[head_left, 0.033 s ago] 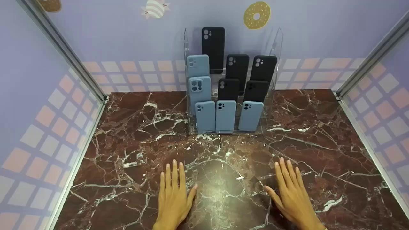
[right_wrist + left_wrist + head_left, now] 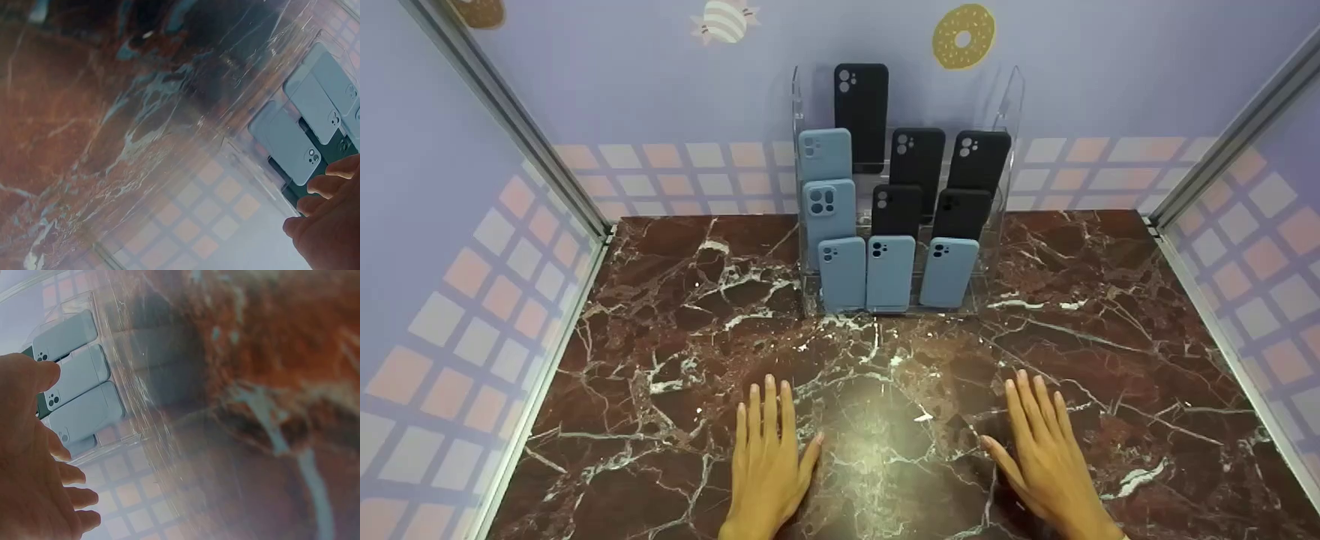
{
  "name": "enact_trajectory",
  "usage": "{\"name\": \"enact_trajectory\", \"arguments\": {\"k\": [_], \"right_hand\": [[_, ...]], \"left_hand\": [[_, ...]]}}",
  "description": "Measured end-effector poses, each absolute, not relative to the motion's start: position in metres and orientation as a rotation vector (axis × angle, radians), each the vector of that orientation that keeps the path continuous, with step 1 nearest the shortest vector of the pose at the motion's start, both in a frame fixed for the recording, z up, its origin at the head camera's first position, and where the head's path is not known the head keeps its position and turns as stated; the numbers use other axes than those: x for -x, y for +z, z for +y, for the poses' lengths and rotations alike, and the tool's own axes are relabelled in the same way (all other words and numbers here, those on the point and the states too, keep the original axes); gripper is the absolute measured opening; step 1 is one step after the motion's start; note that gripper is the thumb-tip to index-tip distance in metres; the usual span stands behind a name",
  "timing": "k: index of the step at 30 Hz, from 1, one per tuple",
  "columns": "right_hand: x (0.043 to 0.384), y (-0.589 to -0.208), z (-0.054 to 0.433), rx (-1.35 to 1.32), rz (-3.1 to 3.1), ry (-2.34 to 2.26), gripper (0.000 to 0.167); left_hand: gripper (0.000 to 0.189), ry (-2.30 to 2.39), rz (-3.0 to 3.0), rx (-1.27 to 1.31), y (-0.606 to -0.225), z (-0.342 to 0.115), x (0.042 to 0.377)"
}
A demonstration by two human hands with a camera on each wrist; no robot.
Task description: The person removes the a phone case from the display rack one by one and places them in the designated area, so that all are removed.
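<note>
My left hand [image 2: 767,472] lies palm down on the marble-patterned table with its fingers straight and thumb spread. To the right, my right hand [image 2: 1046,469] rests the same way, holding nothing. Beyond both hands, a clear acrylic stand [image 2: 994,262] carries several phone cases in tiers. Its front row has three light blue cases, among them a middle blue case [image 2: 890,274]. Black phone cases, such as the top one [image 2: 861,112], fill much of the upper tiers. Two more blue cases stand on the left side. In the left wrist view, blue cases [image 2: 76,377] show past the fingers.
The dark red table [image 2: 675,322] has white veins. Lilac walls with checked bands enclose it; the back wall [image 2: 660,90] stands right behind the rack. Metal-edged side panels rise at left and right, with a frame strip [image 2: 547,330] along the table's left edge.
</note>
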State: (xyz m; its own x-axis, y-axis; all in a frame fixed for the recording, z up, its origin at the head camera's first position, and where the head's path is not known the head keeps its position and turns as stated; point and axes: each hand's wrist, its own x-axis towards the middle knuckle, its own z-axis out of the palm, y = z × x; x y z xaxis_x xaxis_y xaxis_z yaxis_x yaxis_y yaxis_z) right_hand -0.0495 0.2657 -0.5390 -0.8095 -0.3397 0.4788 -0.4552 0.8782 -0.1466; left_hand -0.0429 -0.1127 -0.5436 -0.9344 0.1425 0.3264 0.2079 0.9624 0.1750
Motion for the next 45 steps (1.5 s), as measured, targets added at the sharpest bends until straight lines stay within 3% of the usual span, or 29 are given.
{"name": "enact_trajectory", "arguments": {"k": [18,45], "right_hand": [[0.062,-0.53,0.264,-0.59,-2.556,0.361,0.079],[0.137,-0.484,0.266,-0.673,-2.468,0.512,0.081]], "left_hand": [[0.084,-0.616,-2.961,0.116,-0.524,-0.128,0.067],[0.078,-1.121,-2.921,-0.018,-0.465,-0.133,0.178]]}}
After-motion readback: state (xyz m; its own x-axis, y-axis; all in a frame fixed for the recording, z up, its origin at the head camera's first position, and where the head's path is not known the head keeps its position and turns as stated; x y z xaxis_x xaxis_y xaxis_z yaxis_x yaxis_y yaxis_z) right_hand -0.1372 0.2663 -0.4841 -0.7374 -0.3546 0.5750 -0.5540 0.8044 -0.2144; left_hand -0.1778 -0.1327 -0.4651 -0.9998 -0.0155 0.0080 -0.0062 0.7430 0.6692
